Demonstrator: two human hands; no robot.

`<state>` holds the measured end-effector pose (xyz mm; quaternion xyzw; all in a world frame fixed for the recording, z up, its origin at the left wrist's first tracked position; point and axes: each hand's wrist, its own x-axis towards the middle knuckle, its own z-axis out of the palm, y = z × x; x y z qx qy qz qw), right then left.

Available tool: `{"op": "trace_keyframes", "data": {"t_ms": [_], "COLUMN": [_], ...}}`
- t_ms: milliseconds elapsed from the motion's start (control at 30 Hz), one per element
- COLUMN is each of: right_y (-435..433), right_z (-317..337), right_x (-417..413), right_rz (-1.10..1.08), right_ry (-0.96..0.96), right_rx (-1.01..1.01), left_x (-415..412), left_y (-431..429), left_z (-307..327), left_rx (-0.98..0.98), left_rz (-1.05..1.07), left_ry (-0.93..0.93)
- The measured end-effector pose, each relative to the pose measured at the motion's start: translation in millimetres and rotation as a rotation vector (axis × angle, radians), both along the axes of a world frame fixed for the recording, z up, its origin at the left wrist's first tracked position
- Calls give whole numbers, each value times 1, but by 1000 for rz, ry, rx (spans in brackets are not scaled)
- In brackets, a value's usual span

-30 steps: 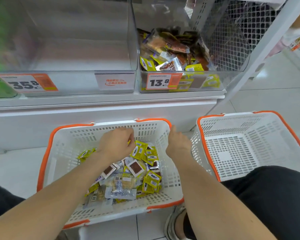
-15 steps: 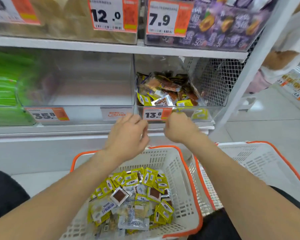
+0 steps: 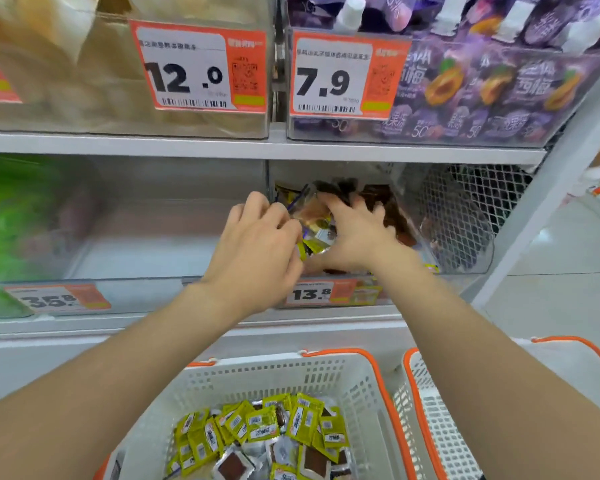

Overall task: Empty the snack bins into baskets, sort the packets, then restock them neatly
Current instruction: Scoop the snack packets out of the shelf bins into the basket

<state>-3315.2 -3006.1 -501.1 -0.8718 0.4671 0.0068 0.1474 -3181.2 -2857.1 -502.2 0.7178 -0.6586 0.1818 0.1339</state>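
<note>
Brown and yellow snack packets (image 3: 326, 216) are heaped in a clear plastic bin (image 3: 465, 244) on the white metal shelf (image 3: 187, 327). The right hand (image 3: 354, 237) is spread-fingered over them. The left hand (image 3: 257, 251) is curled beside them, and its grip cannot be told. Yellow-green packets (image 3: 257, 427) are held in a white perforated orange-rimmed basket (image 3: 326, 375) below, beside pale floor tiles (image 3: 551, 306).

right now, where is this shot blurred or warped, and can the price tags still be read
Head view: the green packets at far left smear into streaks and the 35.8 tag is soft; the 12.0 tag and 7.9 tag read clearly; the white upright at right leans, likely lens distortion.
</note>
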Motion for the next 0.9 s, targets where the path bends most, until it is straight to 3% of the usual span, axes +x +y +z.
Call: {"op": "trace_keyframes", "data": {"t_ms": [100,233,400,467,600,700,733,833,900], "right_y": [-6,-12,-6,-5,10,36,46,87,124], "right_z": [-17,-17,-10,-2,18,28,31,39,46], "right_x": [12,12,5,-3,-19,-29,-32,-45,-51], "right_rz": [12,122,131,125,264,417,446,461,438], "right_ry": [73,33,9,-41,-218,-281,-320,-525,-772], "right_rx": [18,-258,-402,-438,-609,-754,-798,-879,-792], "left_x": [2,0,-2,0,-4,-16,-20,-26,-25], "left_y": [-3,-5,2,5,24,42,47,60,71], "left_z": [-4,-5,-10,-10,1,13,18,30,35], "left_rx": [32,54,105,104,-39,-133,-136,-183,-214], "left_rz": [38,42,32,-21,-132,-44,3,16,-78], "left_ry": [-100,-170,-143,-46,377,678,863,1676,2025]}}
